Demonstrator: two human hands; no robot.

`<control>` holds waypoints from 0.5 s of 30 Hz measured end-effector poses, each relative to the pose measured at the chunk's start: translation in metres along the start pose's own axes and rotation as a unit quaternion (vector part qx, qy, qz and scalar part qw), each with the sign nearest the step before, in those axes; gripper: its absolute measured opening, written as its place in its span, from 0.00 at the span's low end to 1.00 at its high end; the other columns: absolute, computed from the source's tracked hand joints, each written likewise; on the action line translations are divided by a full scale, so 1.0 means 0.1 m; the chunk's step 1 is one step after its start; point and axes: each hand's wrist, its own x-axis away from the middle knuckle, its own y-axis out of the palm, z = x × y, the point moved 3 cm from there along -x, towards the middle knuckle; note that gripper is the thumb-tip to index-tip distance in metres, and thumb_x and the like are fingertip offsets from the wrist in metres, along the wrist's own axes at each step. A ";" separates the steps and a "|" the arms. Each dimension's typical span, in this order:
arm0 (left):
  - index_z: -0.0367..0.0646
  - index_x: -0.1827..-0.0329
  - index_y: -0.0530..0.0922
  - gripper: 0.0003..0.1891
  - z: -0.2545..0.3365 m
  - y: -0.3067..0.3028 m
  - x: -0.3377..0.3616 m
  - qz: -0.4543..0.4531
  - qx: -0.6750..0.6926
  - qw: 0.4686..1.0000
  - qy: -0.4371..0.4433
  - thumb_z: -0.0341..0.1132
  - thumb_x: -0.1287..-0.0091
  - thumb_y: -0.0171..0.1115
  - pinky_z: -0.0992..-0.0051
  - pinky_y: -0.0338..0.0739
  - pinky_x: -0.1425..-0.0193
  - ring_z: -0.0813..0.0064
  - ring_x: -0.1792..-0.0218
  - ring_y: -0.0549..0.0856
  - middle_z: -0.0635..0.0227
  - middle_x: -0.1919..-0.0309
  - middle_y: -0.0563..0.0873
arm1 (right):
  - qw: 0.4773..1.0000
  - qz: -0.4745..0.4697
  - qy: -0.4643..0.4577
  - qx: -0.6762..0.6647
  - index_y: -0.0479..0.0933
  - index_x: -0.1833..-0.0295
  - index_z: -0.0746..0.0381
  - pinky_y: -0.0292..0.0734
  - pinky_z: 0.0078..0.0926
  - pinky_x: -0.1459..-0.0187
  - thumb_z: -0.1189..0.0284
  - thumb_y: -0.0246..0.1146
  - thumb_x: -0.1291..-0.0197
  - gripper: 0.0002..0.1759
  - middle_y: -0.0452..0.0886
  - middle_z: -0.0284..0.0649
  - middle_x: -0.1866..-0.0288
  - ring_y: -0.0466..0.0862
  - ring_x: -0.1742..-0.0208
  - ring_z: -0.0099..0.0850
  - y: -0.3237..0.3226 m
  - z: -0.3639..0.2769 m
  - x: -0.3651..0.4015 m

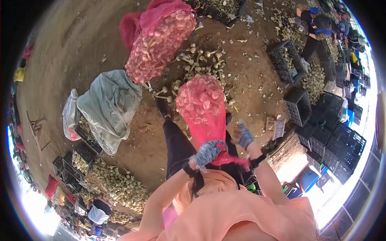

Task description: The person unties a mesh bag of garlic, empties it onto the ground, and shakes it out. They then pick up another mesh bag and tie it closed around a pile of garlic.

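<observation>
A red mesh bag of garlic [201,98] hangs or stands in front of my legs, its lower part full of bulbs and its upper part slack. My left hand [210,154], in a grey patterned glove, is closed around the gathered neck of this bag. A loose end of mesh trails to the right below the fist. My right hand [245,136], gloved alike, is held just right of the bag, apart from it, with fingers stretched out and nothing in them. Loose garlic with stems [203,60] lies on the ground beyond the bag.
A bigger full mesh bag [161,42] lies ahead to the left, near a grey-green sack [110,106]. Black crates [286,62] stand on the right beside garlic heaps. Another garlic pile [118,182] is at lower left. A small stool [276,127] sits at right. People work farther off.
</observation>
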 end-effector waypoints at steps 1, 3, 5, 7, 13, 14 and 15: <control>0.40 0.62 0.78 0.09 -0.02 -0.02 0.05 0.001 -0.005 1.000 -0.002 0.34 0.36 0.53 0.76 0.72 0.56 0.78 0.65 0.78 0.68 0.69 0.82 | 0.983 0.093 0.144 0.062 0.71 0.45 0.60 0.67 0.41 0.43 0.46 0.57 0.45 0.32 0.75 0.42 0.48 0.73 0.46 0.37 0.01 0.17 -0.09; 0.40 0.62 0.78 0.09 -0.06 -0.09 0.14 0.013 0.035 0.999 -0.018 0.35 0.36 0.52 0.76 0.72 0.55 0.77 0.65 0.78 0.68 0.69 0.82 | 0.972 -0.107 0.209 -0.006 0.67 0.42 0.62 0.67 0.38 0.43 0.46 0.58 0.46 0.35 0.75 0.42 0.47 0.73 0.45 0.36 0.34 0.47 -0.29; 0.40 0.61 0.78 0.10 -0.07 -0.11 0.20 0.000 0.040 0.999 -0.025 0.36 0.35 0.52 0.75 0.72 0.54 0.76 0.65 0.78 0.69 0.69 0.82 | 0.914 -0.303 0.258 -0.076 0.64 0.39 0.64 0.68 0.36 0.43 0.47 0.59 0.47 0.39 0.74 0.41 0.46 0.74 0.45 0.34 0.85 0.51 -0.10; 0.39 0.60 0.77 0.11 -0.05 -0.10 0.20 0.051 0.072 0.996 0.009 0.37 0.35 0.52 0.75 0.71 0.53 0.75 0.62 0.78 0.70 0.67 0.81 | 0.972 -0.206 0.032 0.106 0.65 0.38 0.62 0.58 0.24 0.37 0.62 0.53 0.37 0.24 0.68 0.36 0.39 0.65 0.37 0.29 1.26 0.07 0.49; 0.37 0.58 0.76 0.14 -0.16 0.13 0.09 0.076 0.234 0.967 -0.074 0.41 0.35 0.53 0.74 0.69 0.48 0.71 0.58 0.78 0.65 0.62 0.79 | 0.940 -0.271 -0.198 0.058 0.65 0.38 0.63 0.60 0.22 0.39 0.67 0.52 0.36 0.22 0.69 0.33 0.40 0.67 0.40 0.24 0.68 0.33 0.09; 0.37 0.58 0.75 0.15 0.03 0.30 0.04 0.050 0.046 0.994 0.081 0.42 0.35 0.54 0.74 0.70 0.49 0.72 0.59 0.78 0.66 0.63 0.79 | 0.967 -0.229 -0.115 0.002 0.66 0.39 0.62 0.62 0.23 0.40 0.66 0.52 0.37 0.22 0.69 0.31 0.40 0.67 0.40 0.23 0.42 0.27 0.13; 0.37 0.58 0.75 0.15 0.24 0.54 0.05 0.020 -0.141 0.962 0.232 0.43 0.35 0.55 0.73 0.70 0.50 0.73 0.59 0.77 0.66 0.64 0.79 | 0.965 -0.236 -0.111 -0.003 0.67 0.39 0.58 0.64 0.24 0.42 0.65 0.53 0.37 0.21 0.69 0.30 0.41 0.67 0.41 0.23 0.25 0.04 0.49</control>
